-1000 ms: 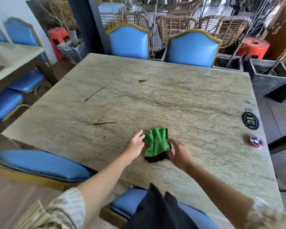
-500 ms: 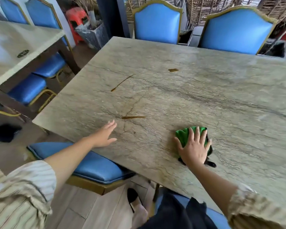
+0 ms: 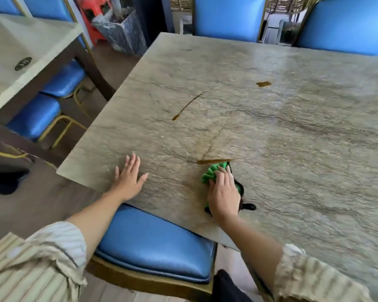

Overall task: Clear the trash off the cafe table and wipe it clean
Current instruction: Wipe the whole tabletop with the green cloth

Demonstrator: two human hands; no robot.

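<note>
A green cloth with a black edge [image 3: 212,172] lies bunched on the marble cafe table [image 3: 292,138]. My right hand [image 3: 224,192] presses down on it and covers most of it. The cloth's far edge touches a short brown smear [image 3: 214,161]. A long thin brown streak [image 3: 189,105] runs further out, and a small brown spot [image 3: 263,84] lies beyond that. My left hand [image 3: 129,177] rests flat on the table near its left corner, fingers spread, holding nothing.
A blue chair seat [image 3: 155,243] is tucked under the near edge. Two blue chair backs [image 3: 226,17] stand at the far side. A second table [image 3: 20,51] with blue chairs is at the left, beyond it a grey planter [image 3: 122,31].
My right hand pushed the cloth left and away, up to the short brown smear. My left hand came down flat on the table. My view shifted left and closer.
</note>
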